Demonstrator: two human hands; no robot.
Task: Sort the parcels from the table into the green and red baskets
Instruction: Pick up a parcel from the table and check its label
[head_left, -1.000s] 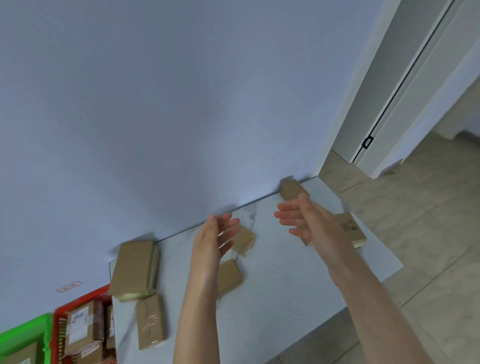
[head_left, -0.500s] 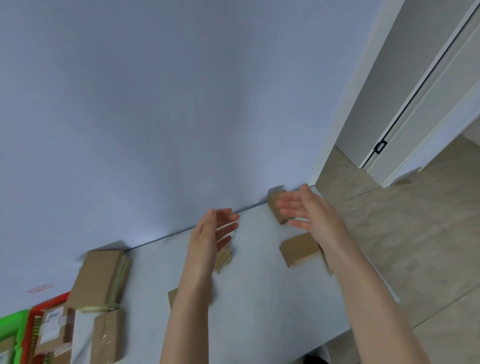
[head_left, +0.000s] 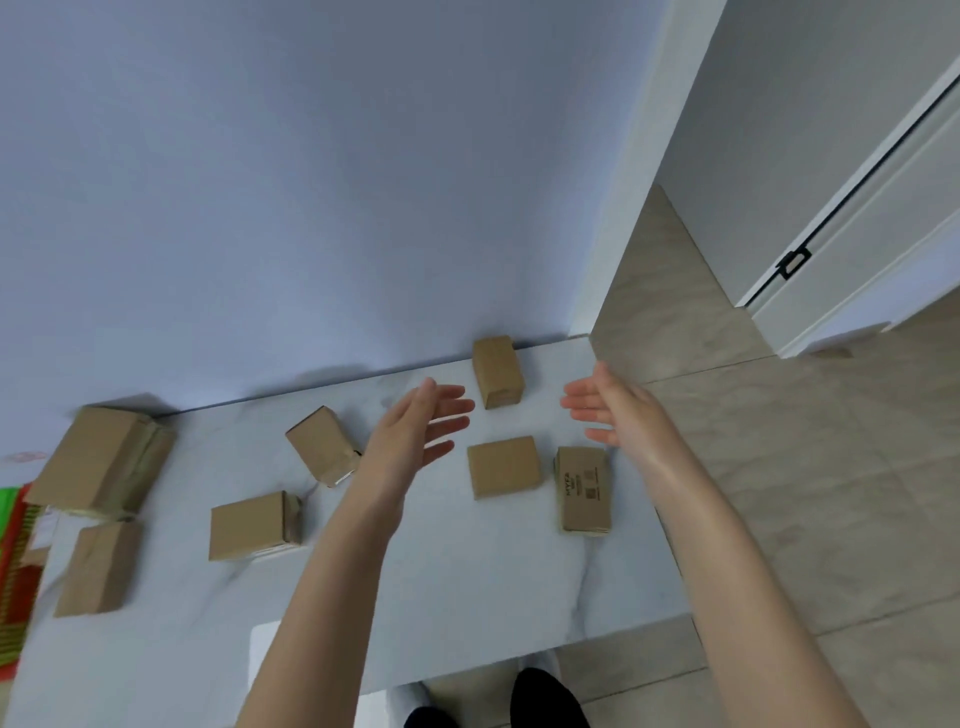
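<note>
Parcels (head_left: 504, 466) of brown cardboard, seven that I can count, lie spread over the pale, veined table (head_left: 467, 597), and none of them is in my grasp. My left hand (head_left: 415, 431) and my right hand (head_left: 618, 410) both hover above the tabletop with fingers straight and spread, palms turned toward each other, holding nothing.

The far parcel (head_left: 497, 370) sits against the wall (head_left: 311, 208), just beyond my fingertips and in the gap between the two hands. The square parcel (head_left: 504, 466) lies flat in that same gap but nearer to me, level with my wrists. The printed parcel (head_left: 584, 488), with dark lettering and a code on its top, lies just beside the square one, just inward of my right wrist.

Outward of my left wrist the tilted parcel (head_left: 322, 444) sits close by, and the taped parcel (head_left: 252, 525) lies further out, beside my left forearm. Well away on that side the big parcel (head_left: 101, 457) rests by the wall, with the small parcel (head_left: 98, 566) in front of it, near the table's end.

Past that end, at the edge of view, a strip of the red basket (head_left: 15, 571) shows, with a sliver of the green basket (head_left: 6, 494) beside it; what they hold I cannot tell.
</note>
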